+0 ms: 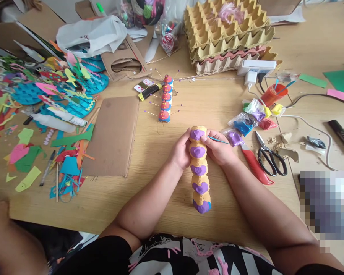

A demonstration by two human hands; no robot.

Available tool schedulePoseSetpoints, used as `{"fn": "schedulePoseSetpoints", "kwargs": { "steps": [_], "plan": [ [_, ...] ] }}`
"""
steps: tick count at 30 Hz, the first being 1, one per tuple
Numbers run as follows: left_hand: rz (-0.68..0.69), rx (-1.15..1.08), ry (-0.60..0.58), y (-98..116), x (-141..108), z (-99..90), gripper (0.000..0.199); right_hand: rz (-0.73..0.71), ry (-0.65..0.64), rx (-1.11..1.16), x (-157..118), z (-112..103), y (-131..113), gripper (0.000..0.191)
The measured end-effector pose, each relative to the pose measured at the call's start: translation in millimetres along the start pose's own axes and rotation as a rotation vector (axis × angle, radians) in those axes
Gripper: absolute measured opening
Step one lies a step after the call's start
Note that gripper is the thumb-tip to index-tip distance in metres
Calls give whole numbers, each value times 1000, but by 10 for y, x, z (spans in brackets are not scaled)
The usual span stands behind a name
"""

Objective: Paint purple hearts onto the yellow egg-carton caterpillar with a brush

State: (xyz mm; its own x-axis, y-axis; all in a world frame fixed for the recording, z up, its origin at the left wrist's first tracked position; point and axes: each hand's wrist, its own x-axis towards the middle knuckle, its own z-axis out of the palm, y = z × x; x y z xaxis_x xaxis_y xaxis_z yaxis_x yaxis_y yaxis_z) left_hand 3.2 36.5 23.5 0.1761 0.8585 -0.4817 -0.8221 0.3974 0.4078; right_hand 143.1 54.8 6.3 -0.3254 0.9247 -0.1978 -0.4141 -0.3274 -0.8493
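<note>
A long strip of egg carton [198, 180], yellow-orange with a purple patch on each bump, is held above the table's front part. My left hand [184, 149] is closed round the left side of its far end. On the other side my right hand [219, 148] has its thumb on the topmost purple patch, and a thin blue tool [218, 140] sticks out between its fingers. Some blue shows at the strip's near end. Farther back stands a finished-looking carton caterpillar [166, 100] with red smiling faces, blue edges and thin sticks.
Brown cardboard [111, 135] and paper scraps [71, 166] lie left. Scissors [268, 156], a red cutter [256, 166], bags of coloured clay [243, 128] and an orange cup [275, 95] are right. Egg trays [229, 38] stand behind. Another person's arm [5, 233] shows lower left.
</note>
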Motion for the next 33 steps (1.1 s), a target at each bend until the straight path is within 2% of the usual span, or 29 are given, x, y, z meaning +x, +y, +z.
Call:
{"fn": "schedulePoseSetpoints", "kwargs": {
  "steps": [6, 22, 28, 33],
  "plan": [
    [17, 83, 9, -3, 38, -40, 33, -10, -9, 8, -13, 11, -15, 59],
    [30, 75, 6, -4, 17, -6, 36, -25, -12, -25, -9, -19, -2, 55],
    [68, 130, -10, -66, 40, -25, 47, -3, 39, -26, -10, -1, -12, 54],
    [195, 259, -61, -103, 29, -57, 68, -11, 39, 35, 1, 10, -37, 55]
  ]
}}
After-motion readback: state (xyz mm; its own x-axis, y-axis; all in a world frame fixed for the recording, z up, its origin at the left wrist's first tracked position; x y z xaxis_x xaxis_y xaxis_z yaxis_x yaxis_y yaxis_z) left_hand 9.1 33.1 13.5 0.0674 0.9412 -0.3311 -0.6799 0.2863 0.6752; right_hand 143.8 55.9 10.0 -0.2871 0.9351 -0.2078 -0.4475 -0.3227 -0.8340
